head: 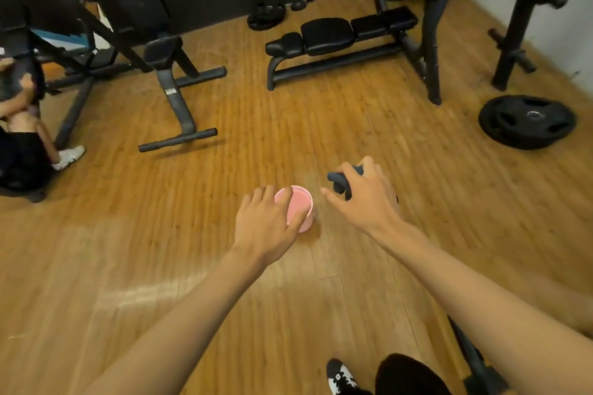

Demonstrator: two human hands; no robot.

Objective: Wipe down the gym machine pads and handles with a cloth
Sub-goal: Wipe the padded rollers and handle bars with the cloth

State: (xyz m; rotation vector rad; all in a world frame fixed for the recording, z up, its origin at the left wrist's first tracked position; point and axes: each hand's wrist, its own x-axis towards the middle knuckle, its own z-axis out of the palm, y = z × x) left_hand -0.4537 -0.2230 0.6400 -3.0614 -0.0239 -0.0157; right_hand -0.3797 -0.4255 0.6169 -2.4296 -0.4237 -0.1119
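Note:
A small pink cup (303, 202) stands on the wooden floor in the middle of the view. My left hand (266, 224) grips it from above, fingers over the rim and thumb along its side. Just to the right, my right hand (362, 199) holds a dark grey object (340, 184) whose rounded ends stick out between thumb and fingers; whether it is a cloth I cannot tell. A flat bench with black pads (340, 30) stands further back, under a dark rack.
An angled bench (167, 54) on a T-shaped foot stands at the back left. A person (22, 131) sits on the floor at the left edge. A black weight plate (526, 120) lies at the right below a plate tree (526, 9). My shoe (340, 377) is at the bottom.

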